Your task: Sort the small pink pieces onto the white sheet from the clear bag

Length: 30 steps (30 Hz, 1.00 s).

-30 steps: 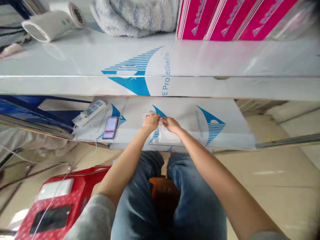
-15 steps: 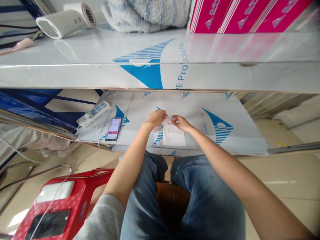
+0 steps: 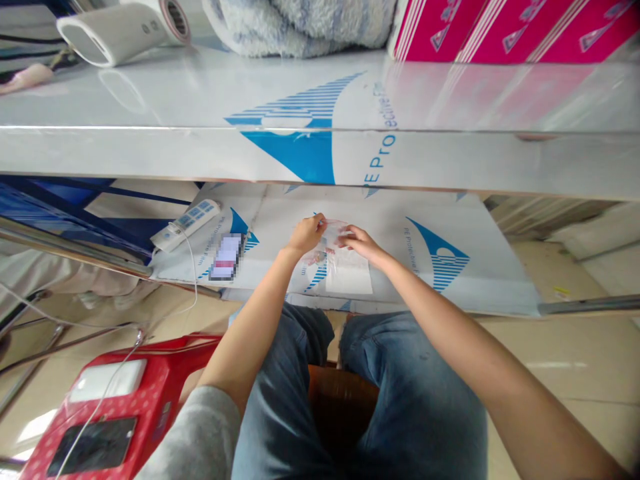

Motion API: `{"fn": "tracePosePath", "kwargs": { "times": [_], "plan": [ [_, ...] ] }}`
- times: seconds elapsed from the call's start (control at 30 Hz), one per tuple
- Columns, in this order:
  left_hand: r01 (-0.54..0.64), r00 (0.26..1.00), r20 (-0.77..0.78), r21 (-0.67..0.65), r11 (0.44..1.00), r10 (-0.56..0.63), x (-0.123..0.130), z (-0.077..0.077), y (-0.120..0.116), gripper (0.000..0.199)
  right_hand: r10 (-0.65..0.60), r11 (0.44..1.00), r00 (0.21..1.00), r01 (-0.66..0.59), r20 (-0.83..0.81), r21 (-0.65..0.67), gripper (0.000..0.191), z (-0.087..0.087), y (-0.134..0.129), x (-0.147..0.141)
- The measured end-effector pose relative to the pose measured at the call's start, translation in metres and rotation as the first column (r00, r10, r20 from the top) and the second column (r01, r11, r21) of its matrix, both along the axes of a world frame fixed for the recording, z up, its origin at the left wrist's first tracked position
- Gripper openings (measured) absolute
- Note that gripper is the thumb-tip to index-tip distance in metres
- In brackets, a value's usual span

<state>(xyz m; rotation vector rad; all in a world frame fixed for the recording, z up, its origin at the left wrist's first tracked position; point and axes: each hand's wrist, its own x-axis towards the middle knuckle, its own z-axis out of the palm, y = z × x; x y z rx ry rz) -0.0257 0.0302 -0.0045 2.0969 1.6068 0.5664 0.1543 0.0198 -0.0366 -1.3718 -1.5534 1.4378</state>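
My left hand (image 3: pixel 309 235) is above the lower shelf, its thumb and fingers pinched on a thin piece of clear, pinkish plastic film (image 3: pixel 336 225). The film spans the small gap to my right hand (image 3: pixel 362 243), whose bent fingertips are at its other end. Its exact shape is too small to make out. Below my hands a white sheet (image 3: pixel 350 275), seemingly under clear plastic, lies flat on the shelf. Small pinkish pieces (image 3: pixel 314 257) lie left of the sheet, too small to name.
The lower shelf (image 3: pixel 385 260) is wrapped in printed protective film. On its left are a power strip (image 3: pixel 193 220) and a phone (image 3: pixel 227 257). The upper shelf edge (image 3: pixel 200 153) crosses above, carrying a hair dryer (image 3: pixel 120 30), a towel (image 3: pixel 305 23) and pink boxes (image 3: pixel 510 30). A red stool (image 3: pixel 160 380) stands lower left.
My left hand has risen slightly and turned upward. My right hand's fingers have loosened and spread a little. The clear film now shows stretched out between the hands. The view has shifted slightly.
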Motion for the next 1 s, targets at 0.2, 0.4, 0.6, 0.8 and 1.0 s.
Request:
{"fn": "tracePosePath", "kwargs": {
  "times": [0.2,0.4,0.6,0.8,1.0],
  "plan": [
    [-0.213,0.971,0.07,-0.195,0.957,0.23,-0.027,-0.031,0.015,0.024,0.139,0.986,0.941,-0.16,0.309,0.046,0.049,-0.023,0.002,0.008],
    [-0.162,0.969,0.097,-0.451,0.878,0.229,-0.039,-0.053,0.021,0.02,0.268,0.938,0.817,-0.343,0.511,0.057,0.027,-0.033,0.005,0.018],
    [-0.245,0.956,-0.209,-0.17,0.954,0.208,-0.044,-0.066,0.02,0.03,0.267,0.933,0.783,-0.357,0.562,0.054,0.021,-0.035,0.006,0.024],
    [-0.286,0.905,-0.309,0.061,0.956,0.291,-0.019,-0.02,0.002,0.041,0.247,0.935,0.8,-0.345,0.547,0.082,0.017,-0.031,0.008,0.023],
    [0.0,0.988,-0.157,-0.013,1.0,-0.002,0.007,0.025,-0.025,0.017,0.251,0.909,0.788,-0.392,0.562,0.143,0.009,-0.018,0.004,0.014]
  ]
}}
